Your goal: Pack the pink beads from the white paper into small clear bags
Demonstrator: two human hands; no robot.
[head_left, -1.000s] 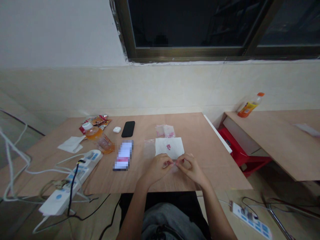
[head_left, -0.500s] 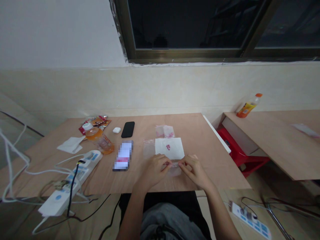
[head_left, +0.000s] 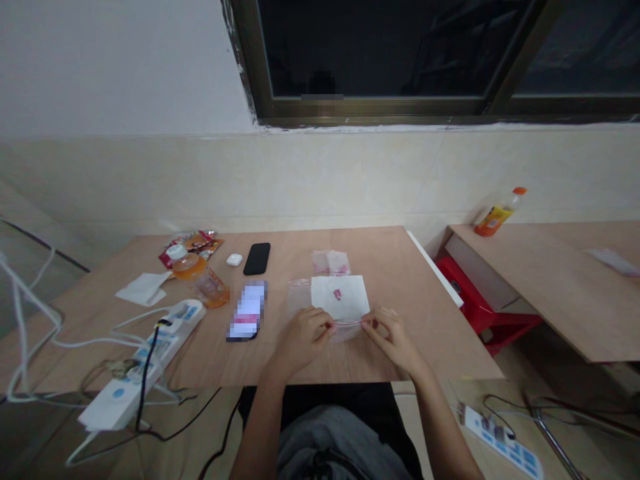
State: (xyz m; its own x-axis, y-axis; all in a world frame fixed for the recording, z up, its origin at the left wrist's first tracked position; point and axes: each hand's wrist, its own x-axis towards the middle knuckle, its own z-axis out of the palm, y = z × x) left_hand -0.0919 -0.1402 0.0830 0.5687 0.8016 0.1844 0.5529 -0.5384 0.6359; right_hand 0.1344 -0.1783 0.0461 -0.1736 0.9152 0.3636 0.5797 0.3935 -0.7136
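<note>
A small clear plastic bag (head_left: 345, 332) with a pinkish top edge is stretched between my hands near the table's front. My left hand (head_left: 306, 335) pinches its left top corner, and my right hand (head_left: 393, 338) pinches the right one. Just beyond them a white paper sheet (head_left: 350, 293) lies flat with a few small pink pieces (head_left: 337, 294) on it. Another clear bag (head_left: 299, 293) lies partly beside the sheet on the left. Behind the paper are small clear bags (head_left: 331, 262) with pink marks or contents.
On the wooden table (head_left: 285, 370), to the left, are a phone with a lit screen (head_left: 247, 310), a black phone (head_left: 257, 259), a white case (head_left: 235, 259), an orange drink bottle (head_left: 203, 280), wrappers (head_left: 203, 243), tissue (head_left: 144, 289) and a power strip (head_left: 145, 367) with cables.
My hands have moved slightly apart, and the bag's top edge is now pulled straighter between them. The objects on the table have kept their places.
</note>
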